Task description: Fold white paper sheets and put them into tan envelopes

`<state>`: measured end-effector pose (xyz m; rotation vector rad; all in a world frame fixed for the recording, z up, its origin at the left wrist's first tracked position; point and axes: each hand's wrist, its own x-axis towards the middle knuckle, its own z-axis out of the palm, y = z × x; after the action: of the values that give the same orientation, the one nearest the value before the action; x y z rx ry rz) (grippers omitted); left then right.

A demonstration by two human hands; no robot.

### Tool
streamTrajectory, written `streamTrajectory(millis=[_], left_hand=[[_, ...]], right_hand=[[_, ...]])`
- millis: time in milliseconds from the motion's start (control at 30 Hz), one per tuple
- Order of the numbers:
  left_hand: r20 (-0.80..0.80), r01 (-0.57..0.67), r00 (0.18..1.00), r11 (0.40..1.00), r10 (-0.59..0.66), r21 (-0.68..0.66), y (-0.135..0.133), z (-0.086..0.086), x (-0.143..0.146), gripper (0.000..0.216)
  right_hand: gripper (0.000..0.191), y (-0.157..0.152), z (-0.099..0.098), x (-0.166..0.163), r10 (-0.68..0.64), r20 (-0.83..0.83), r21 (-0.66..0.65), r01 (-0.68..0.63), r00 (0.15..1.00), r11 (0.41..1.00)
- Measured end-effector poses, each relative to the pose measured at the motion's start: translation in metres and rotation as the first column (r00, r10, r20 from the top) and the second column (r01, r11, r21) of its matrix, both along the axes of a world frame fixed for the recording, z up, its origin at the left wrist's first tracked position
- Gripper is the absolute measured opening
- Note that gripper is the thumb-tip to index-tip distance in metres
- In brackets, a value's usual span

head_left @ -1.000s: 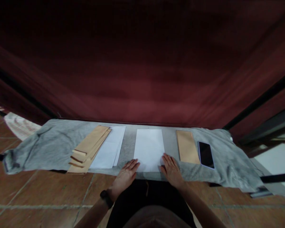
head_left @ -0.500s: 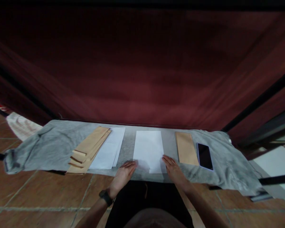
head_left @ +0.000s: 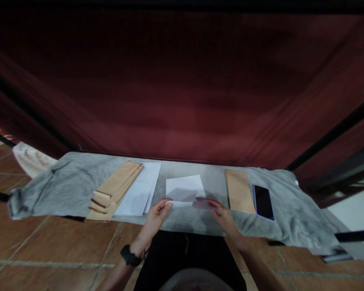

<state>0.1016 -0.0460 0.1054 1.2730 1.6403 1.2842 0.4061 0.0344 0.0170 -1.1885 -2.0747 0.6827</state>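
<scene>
A white sheet of paper [head_left: 183, 186] is in front of me, its near edge lifted and curled up off the grey cloth. My left hand [head_left: 158, 212] pinches the left corner of that edge between thumb and fingers. At the right corner, my right hand [head_left: 220, 212] grips the paper the same way. Fanned brown envelopes [head_left: 118, 182] lie to the left, partly over more white sheets [head_left: 139, 190]. A single stack of brown paper or envelopes [head_left: 239, 190] rests just right of my right hand.
A phone [head_left: 263, 202] with a pale purple case lies face up at the right. The grey cloth [head_left: 69, 190] covers a narrow surface against a dark red panel [head_left: 182, 121]. Tiled floor [head_left: 63, 242] shows below, and a white board [head_left: 354, 214] stands at far right.
The sheet lay flat with both hands resting at its near corners. Now both hands have closed on its near edge and raised it, so the paper bends upward.
</scene>
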Motion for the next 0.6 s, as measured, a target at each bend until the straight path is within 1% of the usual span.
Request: streamTrajectory(millis=[67, 167, 233, 300, 367, 433, 500, 600], left_hand=[[0.080, -0.054, 0.995, 0.998, 0.056, -0.026, 0.009, -0.001, -0.001, 0.045], [0.149, -0.143, 0.978, 0.989, 0.145, -0.020, 0.024, -0.010, -0.005, 0.052], [0.159, -0.165, 0.974, 0.986, 0.163, -0.002, 0.031, -0.023, -0.008, 0.058], [0.142, -0.146, 0.979, 0.989, 0.146, -0.008, 0.035, -0.040, -0.011, 0.061], [0.072, -0.127, 0.989, 0.991, 0.130, -0.040, 0.035, -0.056, -0.014, 0.061], [-0.041, -0.104, 0.994, 0.991, 0.101, -0.079, 0.033, -0.069, -0.016, 0.056], [-0.154, -0.095, 0.985, 0.990, 0.078, -0.103, 0.031, -0.076, -0.017, 0.051], [-0.259, -0.093, 0.964, 0.990, 0.064, -0.103, 0.030, -0.079, -0.015, 0.051]], right_hand=[[0.034, 0.006, 0.001, -0.009, -0.059, -0.007, -0.027, 0.059, 0.998, 0.998], [0.037, 0.016, 0.000, -0.023, -0.132, 0.023, -0.039, 0.132, 0.991, 0.990], [0.036, 0.022, -0.002, -0.031, -0.170, 0.043, -0.034, 0.172, 0.984, 0.985], [0.034, 0.026, -0.005, -0.037, -0.201, 0.061, -0.020, 0.202, 0.978, 0.979], [0.030, 0.028, -0.007, -0.041, -0.229, 0.079, -0.001, 0.229, 0.970, 0.973], [0.028, 0.028, -0.011, -0.044, -0.262, 0.096, 0.017, 0.262, 0.960, 0.965], [0.029, 0.025, -0.014, -0.045, -0.292, 0.105, 0.031, 0.290, 0.951, 0.956], [0.037, 0.018, -0.019, -0.045, -0.337, 0.128, 0.072, 0.331, 0.933, 0.941]])
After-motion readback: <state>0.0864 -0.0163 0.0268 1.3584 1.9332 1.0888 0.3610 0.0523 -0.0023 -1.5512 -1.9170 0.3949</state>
